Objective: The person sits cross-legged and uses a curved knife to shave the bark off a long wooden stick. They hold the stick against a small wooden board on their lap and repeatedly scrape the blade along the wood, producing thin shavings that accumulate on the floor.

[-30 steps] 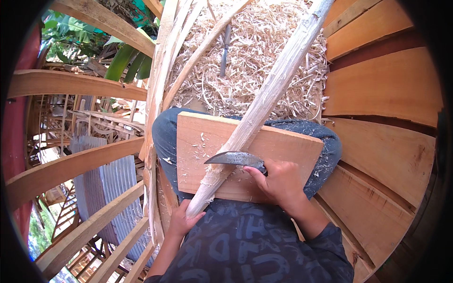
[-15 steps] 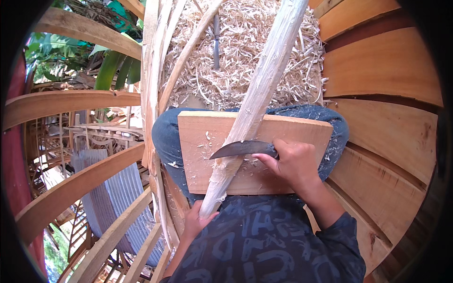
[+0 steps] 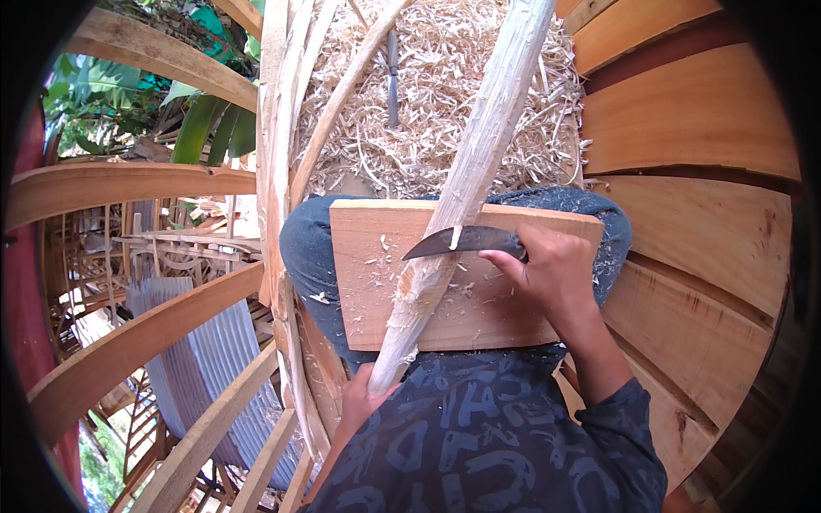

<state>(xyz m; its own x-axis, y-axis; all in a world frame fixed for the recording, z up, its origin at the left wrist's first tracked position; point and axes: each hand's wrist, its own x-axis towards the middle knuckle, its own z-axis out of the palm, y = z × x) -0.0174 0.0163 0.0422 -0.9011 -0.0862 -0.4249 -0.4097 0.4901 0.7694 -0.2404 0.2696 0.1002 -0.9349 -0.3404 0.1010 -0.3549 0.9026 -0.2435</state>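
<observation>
While the right hand point(image 3: 554, 272) is clenched around the handle of a curved knife point(image 3: 462, 243), the dark blade lies across a long pale wooden pole point(image 3: 462, 192), its edge set against the wood where a thin sliver curls up. The left hand point(image 3: 363, 398) is closed around the pole's lower end, close to the body, in my judgement to steady the pole against the pull of the blade.

The pole rests slantwise on a flat wooden board point(image 3: 376, 282), which lies across the person's lap on blue-clad knees point(image 3: 308, 248). The board appears to serve as a backing surface, keeping the blade off the legs and giving the pole firm support at the cutting point. Small chips are scattered on the board beside the pole. From the board the pole runs up and away over the floor to the top of the view.

Beyond the knees, the floor carries a thick heap of pale wood shavings point(image 3: 428, 128), with a slim dark tool point(image 3: 392, 77) lying in it. Bent strips of pale wood point(image 3: 282, 145) rise at the person's left. Broad wooden planks point(image 3: 693, 120) form the surface at the right. Green leaves point(image 3: 197, 128) and a corrugated sheet point(image 3: 205, 368) show below at the left.
</observation>
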